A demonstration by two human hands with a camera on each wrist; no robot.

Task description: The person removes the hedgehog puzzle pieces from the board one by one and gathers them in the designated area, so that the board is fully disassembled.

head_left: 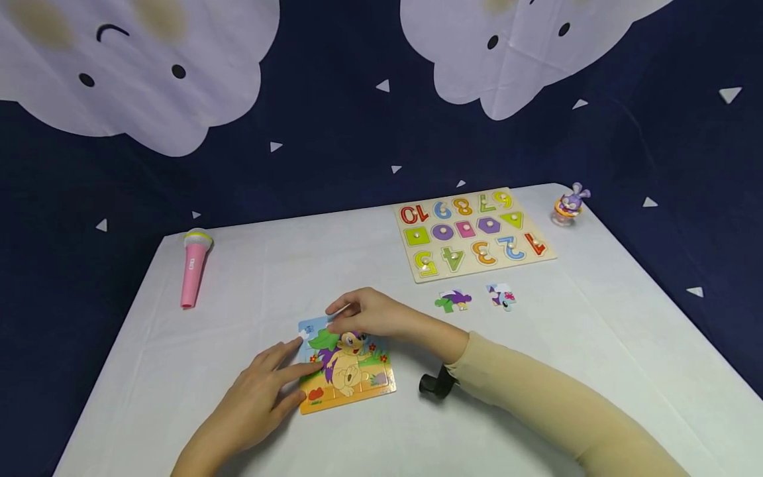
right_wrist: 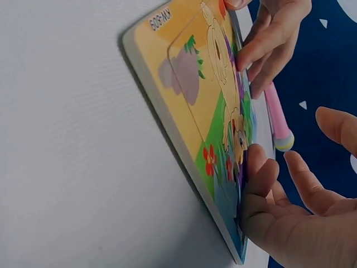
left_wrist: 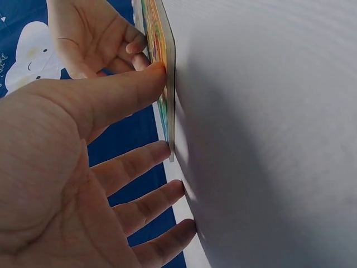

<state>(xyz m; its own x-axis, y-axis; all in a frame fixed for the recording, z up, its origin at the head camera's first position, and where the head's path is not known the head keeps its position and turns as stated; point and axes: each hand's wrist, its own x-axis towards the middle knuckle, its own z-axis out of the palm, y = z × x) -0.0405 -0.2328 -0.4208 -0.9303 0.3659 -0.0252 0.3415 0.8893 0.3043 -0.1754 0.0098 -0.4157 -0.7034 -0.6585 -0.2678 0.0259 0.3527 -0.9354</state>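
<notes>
A jigsaw puzzle (head_left: 352,379) with a purple-spined cartoon hedgehog lies on the table in front of me. My left hand (head_left: 253,391) rests at its left side. Those fingers are spread, with the thumb and a fingertip against the board's edge in the left wrist view. Over the puzzle's far part is my right hand (head_left: 372,313), its digits touching the picture and partly covering it. The right wrist view shows one bent digit pressed on the surface and others held apart. Two loose jigsaw pieces, one green and purple (head_left: 454,301) and one purple and blue (head_left: 501,297), lie to the right.
A wooden number-and-shape peg board (head_left: 477,235) lies at the back right. Beyond it, a small purple rabbit-eared toy (head_left: 570,204) stands near the corner. A pink toy microphone (head_left: 193,268) lies at the left. White cloth (head_left: 262,265) covers the table.
</notes>
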